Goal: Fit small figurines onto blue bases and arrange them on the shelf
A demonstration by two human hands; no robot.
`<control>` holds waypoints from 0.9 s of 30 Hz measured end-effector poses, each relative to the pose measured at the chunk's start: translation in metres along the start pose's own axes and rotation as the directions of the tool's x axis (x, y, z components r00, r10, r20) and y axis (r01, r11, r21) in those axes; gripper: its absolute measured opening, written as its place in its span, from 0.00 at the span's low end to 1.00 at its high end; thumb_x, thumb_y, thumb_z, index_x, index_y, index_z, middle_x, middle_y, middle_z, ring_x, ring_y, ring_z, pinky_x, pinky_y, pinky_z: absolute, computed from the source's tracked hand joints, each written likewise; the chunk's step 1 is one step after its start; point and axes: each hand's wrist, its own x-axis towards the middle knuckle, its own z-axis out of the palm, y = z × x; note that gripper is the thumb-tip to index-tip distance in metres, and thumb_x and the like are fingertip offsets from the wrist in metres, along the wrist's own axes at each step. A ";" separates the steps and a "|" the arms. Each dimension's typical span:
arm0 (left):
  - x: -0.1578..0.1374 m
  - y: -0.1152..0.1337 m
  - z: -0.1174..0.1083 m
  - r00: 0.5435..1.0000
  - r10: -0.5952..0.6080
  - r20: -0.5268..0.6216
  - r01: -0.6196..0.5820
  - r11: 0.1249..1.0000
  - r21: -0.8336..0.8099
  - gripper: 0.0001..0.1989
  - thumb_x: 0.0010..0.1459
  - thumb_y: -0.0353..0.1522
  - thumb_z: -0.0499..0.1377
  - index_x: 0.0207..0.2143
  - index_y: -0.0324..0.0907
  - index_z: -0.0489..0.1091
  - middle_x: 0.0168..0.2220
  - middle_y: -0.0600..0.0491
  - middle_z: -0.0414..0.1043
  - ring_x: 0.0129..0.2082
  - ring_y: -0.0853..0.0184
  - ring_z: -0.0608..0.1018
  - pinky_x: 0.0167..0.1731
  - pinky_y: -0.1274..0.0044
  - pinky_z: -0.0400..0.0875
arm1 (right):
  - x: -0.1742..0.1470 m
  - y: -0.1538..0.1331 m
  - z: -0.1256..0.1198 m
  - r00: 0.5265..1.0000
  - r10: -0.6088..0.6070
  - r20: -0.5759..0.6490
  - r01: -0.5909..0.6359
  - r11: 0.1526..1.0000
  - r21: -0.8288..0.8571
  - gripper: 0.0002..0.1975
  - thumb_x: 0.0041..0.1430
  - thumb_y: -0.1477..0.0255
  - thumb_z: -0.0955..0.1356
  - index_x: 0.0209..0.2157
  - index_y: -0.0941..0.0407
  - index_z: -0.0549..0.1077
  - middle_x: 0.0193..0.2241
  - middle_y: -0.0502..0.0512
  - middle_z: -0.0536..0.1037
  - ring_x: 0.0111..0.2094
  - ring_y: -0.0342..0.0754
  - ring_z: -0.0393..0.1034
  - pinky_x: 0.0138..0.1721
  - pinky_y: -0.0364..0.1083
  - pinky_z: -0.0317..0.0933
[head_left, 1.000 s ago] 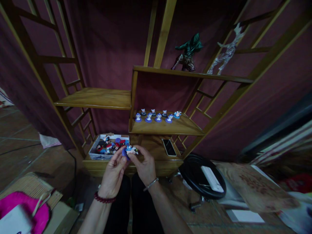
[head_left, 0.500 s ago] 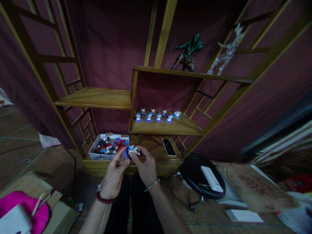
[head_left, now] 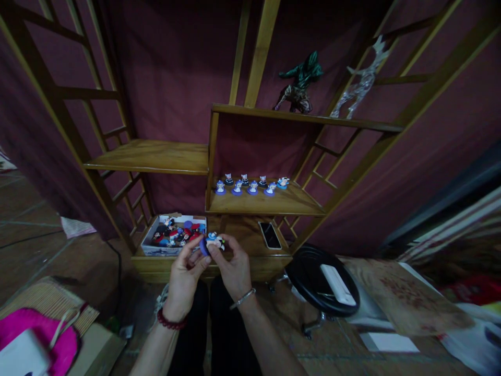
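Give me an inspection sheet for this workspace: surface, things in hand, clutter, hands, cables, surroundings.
Surface: wooden lower shelf; middle shelf bearing eight figurines.
Things in hand: small white-and-blue figurine against a purple disc; whether joined, unclear.
Clutter: phone and open box of jumbled pieces on the lower shelf.
Hands: left hand grips the disc, right hand the figurine.
Cables: dark cord on the floor, left.
Surroundings: black stool at right; green-topped statue and clear figure above.

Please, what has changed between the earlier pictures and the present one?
The left hand and right hand have moved slightly to the right, with the small figurine between them. Nothing was taken or let go. The shelf figurines, the open box and the phone stayed in place.
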 end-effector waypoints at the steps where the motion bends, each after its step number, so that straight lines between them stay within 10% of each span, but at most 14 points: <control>1: 0.000 0.000 0.000 1.000 0.000 0.005 0.000 1.000 0.008 0.23 0.42 0.27 0.61 0.44 0.46 0.64 0.46 0.53 0.68 0.45 0.66 0.70 0.46 0.76 0.62 | 0.000 0.000 0.000 1.000 0.004 0.000 -0.004 1.000 0.003 0.11 0.48 0.66 0.66 0.34 0.56 0.69 0.30 0.50 0.73 0.32 0.44 0.66 0.35 0.42 0.59; 27: -0.004 0.001 0.002 0.998 -0.061 -0.013 0.060 0.997 -0.049 0.24 0.45 0.31 0.60 0.47 0.44 0.64 0.45 0.52 0.69 0.45 0.68 0.69 0.48 0.77 0.58 | 0.003 0.007 -0.007 0.997 0.015 0.078 -0.030 0.981 0.193 0.13 0.47 0.68 0.67 0.36 0.56 0.71 0.34 0.52 0.75 0.35 0.47 0.69 0.39 0.46 0.63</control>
